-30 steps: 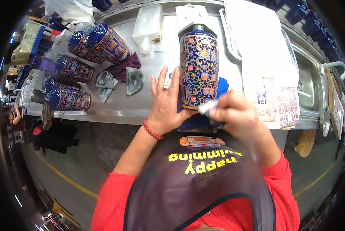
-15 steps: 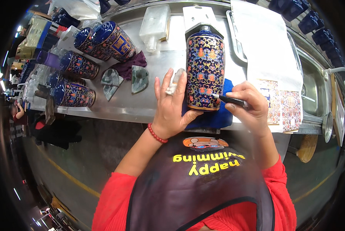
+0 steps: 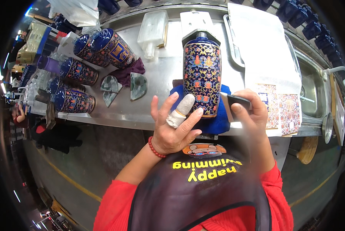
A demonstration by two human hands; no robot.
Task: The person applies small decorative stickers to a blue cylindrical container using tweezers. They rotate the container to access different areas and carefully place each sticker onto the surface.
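Observation:
A dark blue bottle (image 3: 202, 73) with a dense floral pattern lies in front of me, neck away, its lower end over a blue cloth (image 3: 223, 120). My left hand (image 3: 176, 125) is open at the bottle's lower left, fingers spread, one fingertip at its side. One of its fingers wears a whitish cloth finger cover (image 3: 184, 106). To the right of the bottle, my right hand (image 3: 253, 109) pinches a flat black scraper (image 3: 238, 101) with a pale edge, apart from the bottle. Patterned decal sheets (image 3: 289, 112) lie beside that hand on white paper (image 3: 270, 50).
Several patterned bottles (image 3: 112, 48) stand at the left. Nearby are a purple cloth (image 3: 128, 73), green half-round pieces (image 3: 138, 85) and a clear bottle (image 3: 153, 30). A metal sink (image 3: 313, 86) is at right, with dark blue bottles (image 3: 313, 30) behind.
The scraper has come away from the bottle and turned so its flat side shows. My left hand has shifted toward me, over the bottle's lower left edge.

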